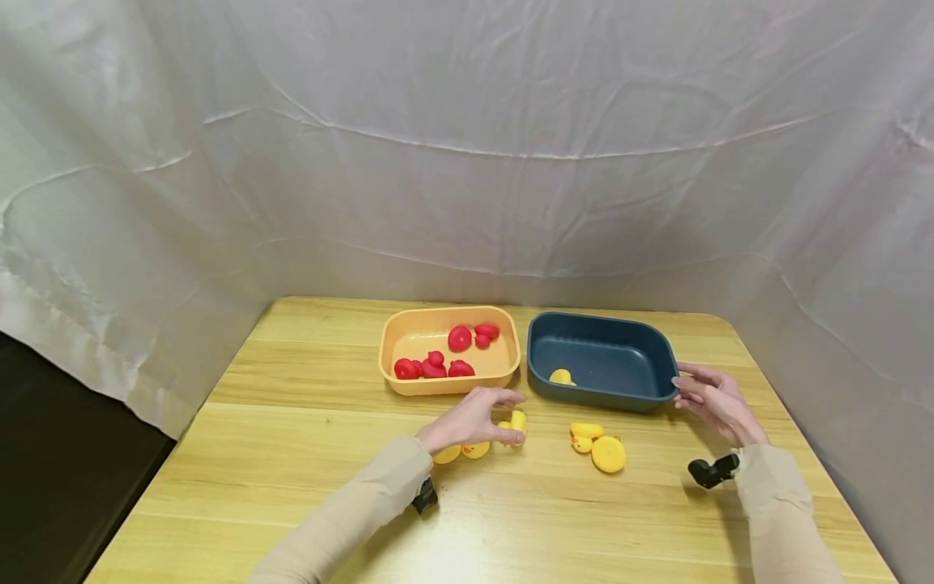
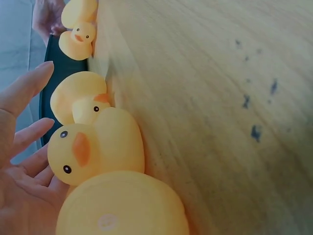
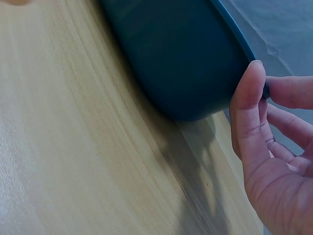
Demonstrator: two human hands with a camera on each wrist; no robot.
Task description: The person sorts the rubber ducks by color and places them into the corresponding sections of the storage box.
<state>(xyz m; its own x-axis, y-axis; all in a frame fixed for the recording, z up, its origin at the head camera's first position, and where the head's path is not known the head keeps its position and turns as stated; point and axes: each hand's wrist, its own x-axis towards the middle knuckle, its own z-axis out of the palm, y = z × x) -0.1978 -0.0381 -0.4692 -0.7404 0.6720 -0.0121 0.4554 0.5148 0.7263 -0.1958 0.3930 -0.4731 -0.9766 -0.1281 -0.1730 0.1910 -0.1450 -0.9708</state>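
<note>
My left hand (image 1: 470,422) reaches over a yellow rubber duck (image 1: 519,423) with its thumb and fingers spread apart on either side. In the left wrist view, the thumb and fingers stand beside several yellow ducks (image 2: 98,147) and do not close on any of them. More ducks (image 1: 476,449) lie partly hidden under this hand. At the right end of the dark blue bin (image 1: 606,397), my right hand (image 1: 718,404) pinches the rim between thumb and fingers, as the right wrist view shows. One yellow duck (image 1: 561,376) lies inside that bin.
A light orange bin (image 1: 430,388) holding several red ducks (image 1: 460,338) stands left of the blue bin. In front of the blue bin lie more yellow ducks (image 1: 609,454) on the wooden table (image 1: 554,527). A pale cloth (image 1: 511,203) hangs around the table's back and sides.
</note>
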